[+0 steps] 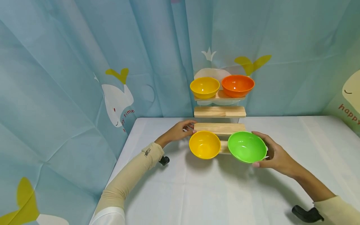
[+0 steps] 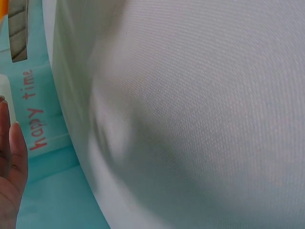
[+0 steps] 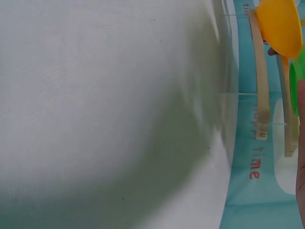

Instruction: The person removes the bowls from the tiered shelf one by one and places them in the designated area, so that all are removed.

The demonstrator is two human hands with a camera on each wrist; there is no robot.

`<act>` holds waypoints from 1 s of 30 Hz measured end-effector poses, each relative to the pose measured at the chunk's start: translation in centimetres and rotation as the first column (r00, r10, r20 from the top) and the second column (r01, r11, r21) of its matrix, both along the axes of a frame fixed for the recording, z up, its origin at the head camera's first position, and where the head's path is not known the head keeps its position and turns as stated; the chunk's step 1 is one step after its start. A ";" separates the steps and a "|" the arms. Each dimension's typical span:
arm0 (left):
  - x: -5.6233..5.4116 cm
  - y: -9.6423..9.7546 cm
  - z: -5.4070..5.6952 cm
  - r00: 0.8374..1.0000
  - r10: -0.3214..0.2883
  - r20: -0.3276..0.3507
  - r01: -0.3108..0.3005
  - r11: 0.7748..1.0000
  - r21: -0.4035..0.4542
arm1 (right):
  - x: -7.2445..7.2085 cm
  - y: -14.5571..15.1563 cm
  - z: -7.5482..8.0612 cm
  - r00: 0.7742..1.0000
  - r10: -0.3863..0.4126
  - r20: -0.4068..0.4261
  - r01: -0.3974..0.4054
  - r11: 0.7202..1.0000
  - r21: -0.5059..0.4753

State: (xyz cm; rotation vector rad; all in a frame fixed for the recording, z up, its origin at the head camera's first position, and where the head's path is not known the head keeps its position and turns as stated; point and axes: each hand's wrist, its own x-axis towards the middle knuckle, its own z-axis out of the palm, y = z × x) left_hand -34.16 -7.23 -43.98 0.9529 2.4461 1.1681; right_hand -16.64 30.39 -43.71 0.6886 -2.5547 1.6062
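Observation:
My right hand [image 1: 277,156] grips a green bowl [image 1: 247,147] by its right side, thumb at the front and fingers toward the back. The bowl is over the right end of the lowest slat; whether it rests there is hidden. At the left, my left hand [image 1: 180,130] holds the end of a slat on the stepped wooden rack [image 1: 219,128], thumb and forefinger on either side. Beside that thumb, a yellow bowl [image 1: 204,144] sits on the lowest slat. Only part of the left hand [image 2: 12,162] shows in the left wrist view.
On the top slat stand another yellow bowl [image 1: 204,87] and an orange bowl [image 1: 237,86]. A bare slat [image 1: 220,112] lies below them. Behind the white-covered table [image 1: 180,187] hangs a blue printed curtain [image 1: 157,56], close to the rack's back.

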 end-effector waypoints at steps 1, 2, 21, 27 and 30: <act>0.0 0.0 0.0 1.000 -0.001 0.002 0.001 1.000 0.000 | 0.1 0.1 0.1 1.000 0.003 0.000 -0.003 1.000 -0.001; 0.0 0.0 -0.1 1.000 -0.003 0.005 0.003 1.000 0.001 | 0.2 0.1 0.2 1.000 0.006 -0.001 -0.006 1.000 0.000; 0.0 -0.1 -0.2 1.000 -0.014 0.006 0.014 1.000 0.011 | 1.1 -0.3 1.0 0.981 0.163 0.104 -0.153 0.984 -0.096; -0.2 -0.1 -0.1 1.000 -0.009 0.017 0.009 1.000 0.004 | 1.3 -0.8 1.1 0.958 0.250 0.137 -0.230 0.962 -0.150; -0.3 -0.1 0.0 1.000 -0.010 0.024 0.010 1.000 0.006 | 1.5 -1.1 1.1 0.946 0.286 0.153 -0.259 0.950 -0.175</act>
